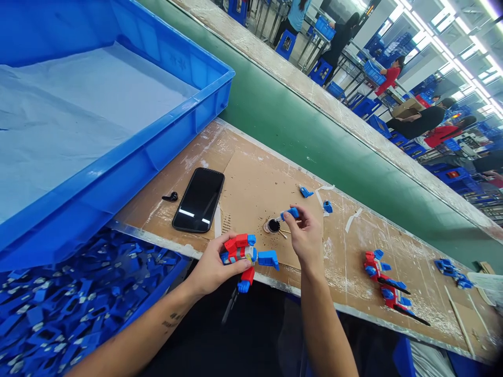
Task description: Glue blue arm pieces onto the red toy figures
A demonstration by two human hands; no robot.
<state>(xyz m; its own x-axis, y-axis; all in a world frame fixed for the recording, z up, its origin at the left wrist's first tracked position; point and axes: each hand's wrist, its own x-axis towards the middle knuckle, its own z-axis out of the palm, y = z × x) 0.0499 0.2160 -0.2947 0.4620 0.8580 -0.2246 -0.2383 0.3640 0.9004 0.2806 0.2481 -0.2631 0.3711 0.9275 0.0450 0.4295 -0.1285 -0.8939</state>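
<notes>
My left hand [214, 266] is wrapped round a red and blue toy robot [239, 255], whose one blue leg sticks out to the right over the table edge. Between the fingertips of my right hand [304, 233] is a small blue part [290, 213], its left end just above a small round pot [272, 225] of dark contents. A thin stick [283, 234] lies beside the pot. Two more blue parts, one [306, 192] behind my right hand and another [327, 206] to its right, rest on the table.
A black phone [199, 200] and a black earbud [170, 197] lie at the left. Behind them stands a big blue crate [188, 112]. Loose blue parts [78, 298] fill a bin below. Assembled toys [387, 283] lie at the right, before a green conveyor belt [283, 123]. People work far behind.
</notes>
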